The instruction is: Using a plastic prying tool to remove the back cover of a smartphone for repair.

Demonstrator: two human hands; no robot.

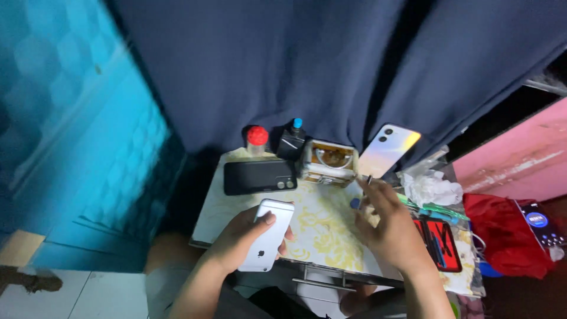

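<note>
We see the left hand [245, 236] wrapped around a white phone [269, 235], back face up, thumb on its upper edge — the grip closed on it at the near edge of the desk [319, 218], whose top has a pale yellow floral pattern. The right hand [387, 227] hovers over the right half of the desk, fingers curled, pinching a thin metal tool [368, 179] between its fingertips; a small blue part [354, 203] shows just beside the thumb, though we cannot tell what it is.

Toward the far edge lies a black phone [258, 176], back up, near the left corner. Behind it stand a red-capped bottle [257, 139] and a dark bottle with a blue cap [293, 140]. Next to them sits a small open box [329, 162], and a pale iridescent phone [388, 150] leans against the dark blue curtain [307, 65]. At the right edge we see crumpled white tissue [432, 188] and a red tool case [440, 242] — beyond it, red cloth [502, 236].
</note>
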